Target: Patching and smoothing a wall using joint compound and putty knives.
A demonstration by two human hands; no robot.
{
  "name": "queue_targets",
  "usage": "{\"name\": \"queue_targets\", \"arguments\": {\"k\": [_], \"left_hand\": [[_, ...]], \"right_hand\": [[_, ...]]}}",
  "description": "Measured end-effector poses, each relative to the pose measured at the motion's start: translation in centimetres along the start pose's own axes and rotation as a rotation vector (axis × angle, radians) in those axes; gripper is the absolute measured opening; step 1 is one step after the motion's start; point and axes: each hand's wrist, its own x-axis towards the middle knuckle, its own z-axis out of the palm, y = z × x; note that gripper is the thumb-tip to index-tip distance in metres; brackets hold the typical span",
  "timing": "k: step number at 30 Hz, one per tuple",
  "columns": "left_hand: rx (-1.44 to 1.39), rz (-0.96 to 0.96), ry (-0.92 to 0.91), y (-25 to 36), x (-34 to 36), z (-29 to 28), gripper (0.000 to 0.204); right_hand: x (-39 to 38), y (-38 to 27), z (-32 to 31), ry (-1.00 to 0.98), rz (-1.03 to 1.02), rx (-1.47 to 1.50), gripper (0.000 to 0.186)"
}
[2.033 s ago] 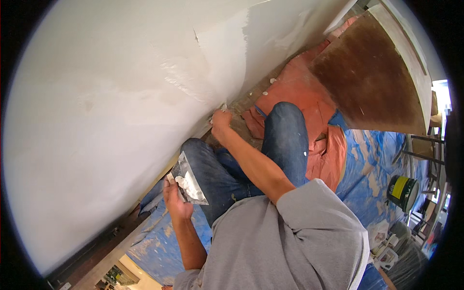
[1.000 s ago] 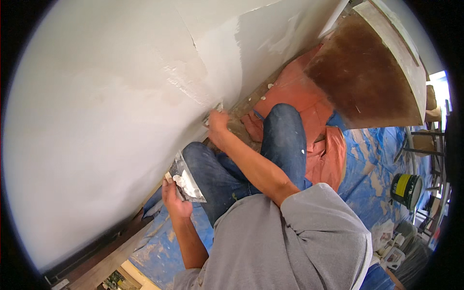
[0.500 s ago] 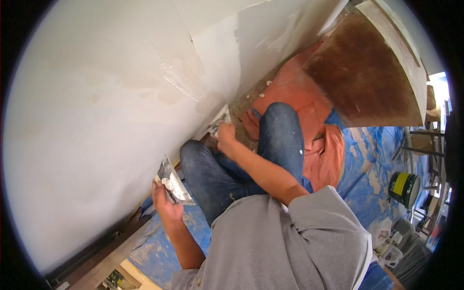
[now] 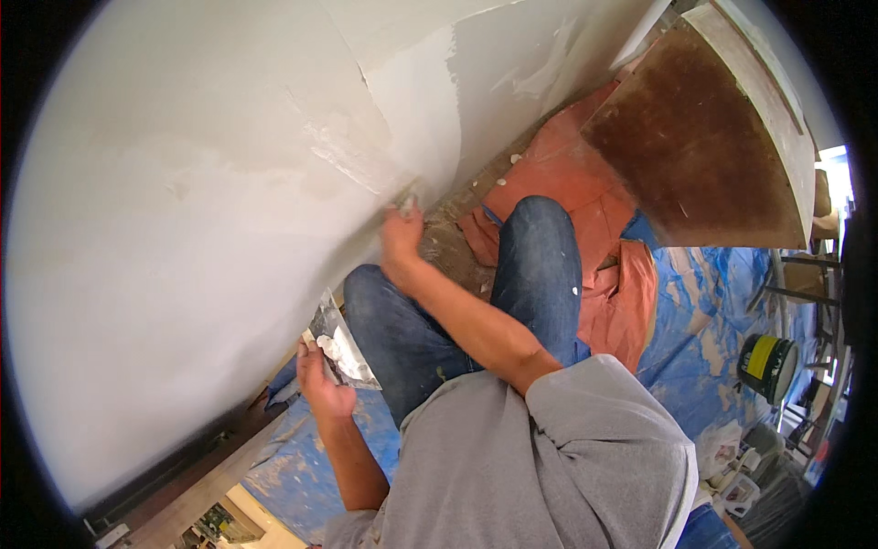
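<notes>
My left hand (image 4: 325,389) is closed on a wide metal putty knife (image 4: 327,320), held beside my left knee. A lump of white filler (image 4: 338,353) lies on its blade. Low on the white wall (image 4: 183,293), my right hand (image 4: 401,240) grips another putty knife (image 4: 409,195), whose blade is blurred and seen nearly edge-on. It is at the wall surface; whether it touches cannot be made out. Just above it, a streak of fresh filler (image 4: 346,166) runs down the wall. The right fingers wrap round the tool and hide its handle.
An orange-red sheet (image 4: 558,169) and a paint-spotted blue tarp (image 4: 686,311) cover the floor. A large brown board (image 4: 700,137) leans at the far right. A dark bucket with a yellow label (image 4: 766,364) stands at right, near plastic containers (image 4: 739,489). My bent knees sit close to the wall.
My right hand has moved left and up with its putty knife, from the wall's base to beneath the filler streak. My left hand and its loaded knife have shifted slightly rightward.
</notes>
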Motion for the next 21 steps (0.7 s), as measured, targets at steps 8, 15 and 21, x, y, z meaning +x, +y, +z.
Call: {"name": "queue_targets", "arguments": {"k": [8,15,21], "left_hand": [[-0.059,0.018,-0.104,0.1,0.3,-1.7,0.047],[0.026,-0.013,0.022,0.1,-0.1,-0.8,0.045],[-0.074,-0.006,-0.089,0.2,-0.7,-1.1,0.044]], "right_hand": [[-5.7,-0.6,-6.0,-0.338,-0.058,0.132,0.044],[8.8,6.1,-8.2,-0.018,0.66,0.072,0.025],[7.4,4.6,-5.6,-0.141,0.714,0.168,0.023]]}}
